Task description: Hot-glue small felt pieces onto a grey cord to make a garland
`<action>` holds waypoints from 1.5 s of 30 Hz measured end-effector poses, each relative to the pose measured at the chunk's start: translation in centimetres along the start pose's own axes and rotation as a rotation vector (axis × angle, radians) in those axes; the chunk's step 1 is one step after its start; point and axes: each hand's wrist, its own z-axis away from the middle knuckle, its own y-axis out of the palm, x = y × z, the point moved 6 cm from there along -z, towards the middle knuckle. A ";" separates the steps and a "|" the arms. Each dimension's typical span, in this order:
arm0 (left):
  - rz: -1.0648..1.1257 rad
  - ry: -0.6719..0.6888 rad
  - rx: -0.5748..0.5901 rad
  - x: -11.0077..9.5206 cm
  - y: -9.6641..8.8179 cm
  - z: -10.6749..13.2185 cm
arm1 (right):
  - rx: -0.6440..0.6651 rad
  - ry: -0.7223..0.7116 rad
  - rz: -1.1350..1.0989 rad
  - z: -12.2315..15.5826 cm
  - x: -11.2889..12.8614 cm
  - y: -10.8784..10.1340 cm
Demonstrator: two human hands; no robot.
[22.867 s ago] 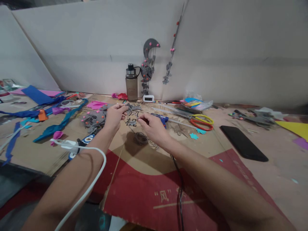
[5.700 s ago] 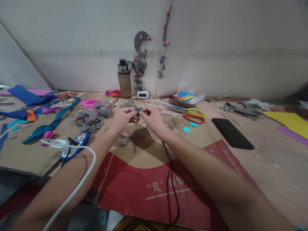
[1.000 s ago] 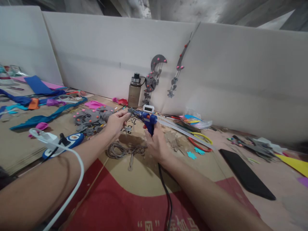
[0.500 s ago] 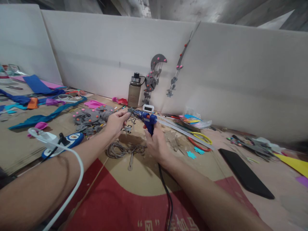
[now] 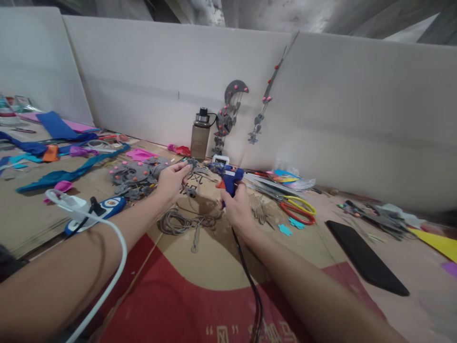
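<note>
My left hand (image 5: 170,180) pinches a small grey felt cutout (image 5: 192,164) above the cardboard sheet (image 5: 200,267). My right hand (image 5: 235,207) grips a blue hot glue gun (image 5: 228,178), whose nozzle points left and sits a short way to the right of the cutout. The gun's black cord (image 5: 250,286) runs back along my right forearm. A loose tangle of grey twine (image 5: 178,221) lies on the cardboard just below both hands.
A pile of grey felt pieces with pink dots (image 5: 137,174) lies left of my hands. A brown water bottle (image 5: 200,135), a small white clock (image 5: 221,159) and hanging grey felt ornaments (image 5: 228,109) stand at the wall. Scissors (image 5: 298,209), a black phone (image 5: 366,259) and a white power strip (image 5: 71,205) lie around.
My right hand has pulled the glue gun to the right and slightly down, away from the felt cutout. My left hand keeps the cutout in nearly the same place.
</note>
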 end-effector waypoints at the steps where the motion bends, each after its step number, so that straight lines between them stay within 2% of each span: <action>1: 0.004 0.001 0.004 -0.1 0.0 0.0 | 0.002 0.083 -0.010 -0.3 -0.9 -0.1; 3: 0.012 0.016 -0.003 -0.3 0.1 0.0 | -0.010 0.181 0.056 -1.1 -2.3 -0.6; 9: -0.056 0.136 0.009 -1.1 0.5 0.5 | -0.013 0.166 0.458 -2.5 -4.3 -2.1; 11: -0.132 0.210 0.000 -1.6 0.6 0.8 | -0.023 0.127 0.562 -2.4 -3.9 -2.6; 14: -0.291 0.337 -0.018 -2.5 0.6 1.3 | -0.121 -0.052 0.587 -2.1 -1.2 -3.4; 16: -0.393 0.397 -0.025 -3.0 0.7 1.5 | -0.147 -0.173 0.482 -1.7 1.2 -3.3; 18: -0.475 0.449 -0.029 -3.4 0.8 1.8 | -0.039 -0.205 0.275 -1.6 2.8 -2.0; 22: -0.564 0.551 -0.002 -4.4 1.3 2.6 | 0.100 0.012 -0.219 -1.8 3.4 1.5; 24: -0.576 0.568 0.008 -4.8 1.6 2.9 | 0.139 0.111 -0.369 -2.2 3.2 3.2; 27: -0.551 0.514 0.025 -4.9 1.7 3.0 | 0.187 0.236 -0.484 -2.6 2.8 4.8; 30: -0.520 0.433 0.058 -4.6 1.9 2.8 | 0.207 0.306 -0.571 -2.6 2.4 5.2; 40: -0.244 0.131 0.193 -1.2 2.5 1.6 | 0.088 0.147 -0.335 -3.2 1.4 3.0; 45: -0.077 0.001 0.254 -0.9 3.2 2.2 | 0.076 0.124 -0.317 -3.2 1.3 2.8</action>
